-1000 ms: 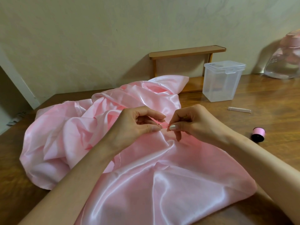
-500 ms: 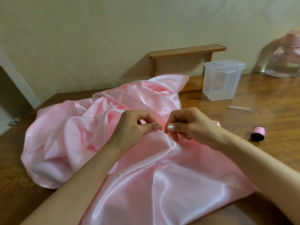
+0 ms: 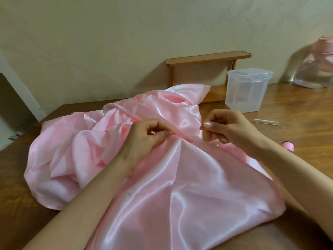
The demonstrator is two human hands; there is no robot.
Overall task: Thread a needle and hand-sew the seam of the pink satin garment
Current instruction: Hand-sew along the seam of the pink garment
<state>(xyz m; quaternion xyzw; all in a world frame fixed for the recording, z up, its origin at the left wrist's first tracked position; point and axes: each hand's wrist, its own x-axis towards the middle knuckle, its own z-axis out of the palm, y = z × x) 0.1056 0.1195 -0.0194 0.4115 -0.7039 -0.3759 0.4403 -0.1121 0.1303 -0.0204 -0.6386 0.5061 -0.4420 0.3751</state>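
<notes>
The pink satin garment point(image 3: 180, 186) lies bunched across the wooden table point(image 3: 297, 105). My left hand point(image 3: 144, 141) pinches a fold of the satin at the seam between thumb and forefinger. A little to the right, my right hand point(image 3: 228, 127) pinches the needle point(image 3: 197, 118), whose thin dark shaft points up and left over the fabric. The thread is too fine to make out. A spool of pink thread point(image 3: 289, 146) lies on the table to the right, partly behind my right forearm.
A clear plastic lidded box point(image 3: 248, 89) stands behind my right hand, in front of a small wooden shelf point(image 3: 207, 58) against the wall. A small clear tube point(image 3: 265, 121) lies on the table right of my hand. A glass jar point(image 3: 317, 69) sits far right.
My right hand has drawn the needle out of the seam and moved right and up, away from my left hand. The left hand keeps its pinch on the fold.
</notes>
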